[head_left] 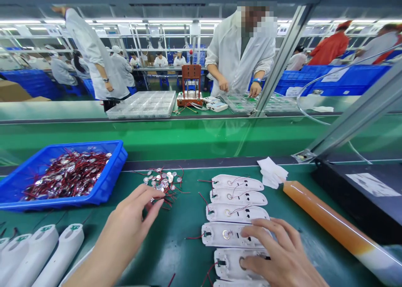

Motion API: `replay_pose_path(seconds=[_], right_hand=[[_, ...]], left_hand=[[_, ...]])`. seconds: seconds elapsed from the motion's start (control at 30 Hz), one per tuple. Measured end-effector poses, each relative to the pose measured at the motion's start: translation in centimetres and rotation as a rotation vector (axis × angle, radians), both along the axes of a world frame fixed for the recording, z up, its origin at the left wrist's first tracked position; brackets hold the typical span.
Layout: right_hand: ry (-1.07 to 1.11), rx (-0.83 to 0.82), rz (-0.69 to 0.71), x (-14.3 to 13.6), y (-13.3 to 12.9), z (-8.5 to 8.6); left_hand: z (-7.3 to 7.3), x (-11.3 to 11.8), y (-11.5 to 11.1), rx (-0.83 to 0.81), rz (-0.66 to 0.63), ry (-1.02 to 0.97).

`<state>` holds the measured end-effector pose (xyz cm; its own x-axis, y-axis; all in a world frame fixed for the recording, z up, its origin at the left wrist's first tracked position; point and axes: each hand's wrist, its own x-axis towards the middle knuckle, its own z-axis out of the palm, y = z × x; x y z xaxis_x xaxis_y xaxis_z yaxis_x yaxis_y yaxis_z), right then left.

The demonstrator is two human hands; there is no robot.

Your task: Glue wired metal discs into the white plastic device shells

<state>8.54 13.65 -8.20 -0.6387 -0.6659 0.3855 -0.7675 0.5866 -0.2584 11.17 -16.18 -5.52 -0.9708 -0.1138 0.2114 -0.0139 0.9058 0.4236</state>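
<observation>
My left hand reaches to the near edge of a loose pile of small round metal discs with red wires. Its thumb and forefinger are pinched together around a wired disc, mostly covered by the fingers. Over a column of white plastic shells lies my right hand, fingers spread. One fingertip touches the shell with a brass-rimmed disc in it; another finger rests on the round spot of the nearer shell. Red wires stick out from the shells' left ends, and the upper shells also hold discs.
A blue bin full of wired discs stands at left. White handle-like housings lie below it. At right are an amber-filled tube, crumpled tissue and a black box. Across the barrier, a person in white handles clear trays.
</observation>
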Motion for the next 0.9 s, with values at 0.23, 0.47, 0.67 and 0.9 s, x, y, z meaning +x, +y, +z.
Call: replay_pose_path(seconds=[0.23, 0.47, 0.67, 0.9], right_hand=[[0.225, 0.102, 0.052, -0.8, -0.8, -0.1], [0.344, 0.023, -0.063, -1.3, -3.6, -0.6], [0.343, 0.015, -0.042, -1.4, -3.3, -0.9], [0.374, -0.052, -0.083, -1.0, -3.4, -0.1]], left_hand=[[-1.9, -0.3, -0.8, -0.057, -0.034, -0.160], [-1.1, -0.4, -1.8, -0.131, 0.067, -0.135], [-0.5, -0.5, -2.6, -0.189, 0.119, -0.216], [-2.5, -2.2, -2.4, -0.246, 0.139, -0.245]])
